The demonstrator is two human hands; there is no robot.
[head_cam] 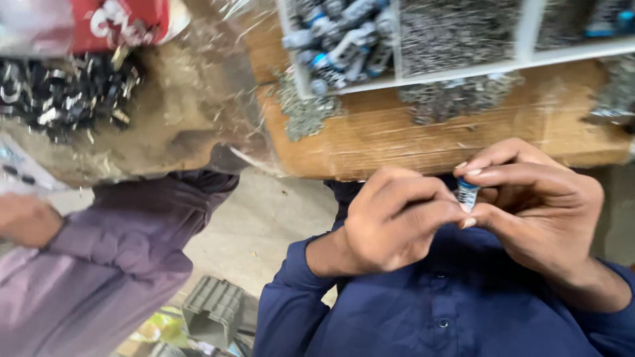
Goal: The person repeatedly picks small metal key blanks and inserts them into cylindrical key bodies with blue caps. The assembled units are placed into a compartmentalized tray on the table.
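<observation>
Wooden bench (pixel 397 142), top worn and dusty, front edge wrapped in clear plastic (pixel 218 99). White tray (pixel 463 69) with dividers sits at the back, compartments full of small grey metal parts; some spill onto the wood. Loose pile of dark metal bits (pixel 63 92) at left on a grimy surface. Pale concrete floor (pixel 264 231) below. Grey ribbed block (pixel 215 307) lies on it. Light is flat, even.

Dark blue buttoned shirt, long sleeves; left hand (pixel 390 221), right hand (pixel 536 205) bare.
</observation>
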